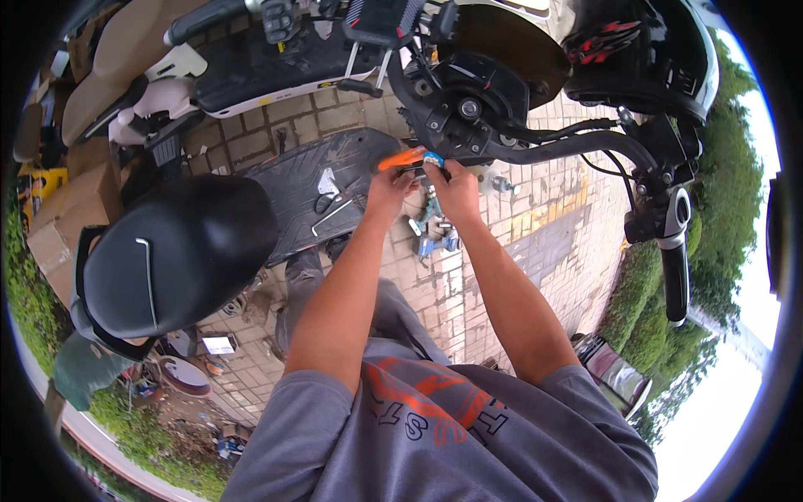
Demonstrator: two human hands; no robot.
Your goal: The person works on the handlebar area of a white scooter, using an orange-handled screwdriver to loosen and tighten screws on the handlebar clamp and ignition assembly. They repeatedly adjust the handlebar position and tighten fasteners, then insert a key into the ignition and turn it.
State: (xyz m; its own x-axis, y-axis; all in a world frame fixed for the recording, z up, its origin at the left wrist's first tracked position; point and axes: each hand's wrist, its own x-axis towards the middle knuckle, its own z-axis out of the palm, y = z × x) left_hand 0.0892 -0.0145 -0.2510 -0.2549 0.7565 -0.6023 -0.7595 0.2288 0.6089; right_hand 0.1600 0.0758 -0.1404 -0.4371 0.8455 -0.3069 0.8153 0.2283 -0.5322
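My left hand (387, 190) is closed around a slim, bright orange object (401, 159), blurred, its exact kind unclear. Close beside it, my right hand (456, 191) pinches a small blue and white item (432, 159) that I cannot identify. Both hands meet over the edge of the scooter's dark footboard (293, 180), just below the steering column. On that board lie a bent hex key (332, 217) and a pale metal bracket (328, 182). A longer L-shaped hex key (147, 284) rests on the black scooter seat (201, 243).
Black handlebars (560, 151) reach across the upper right, ending in a grip (674, 280). A black helmet (640, 54) hangs beyond them. Teal and blue power tools (435, 238) sit on the paving below my hands. Another scooter (276, 71) and a cardboard box (77, 213) stand left.
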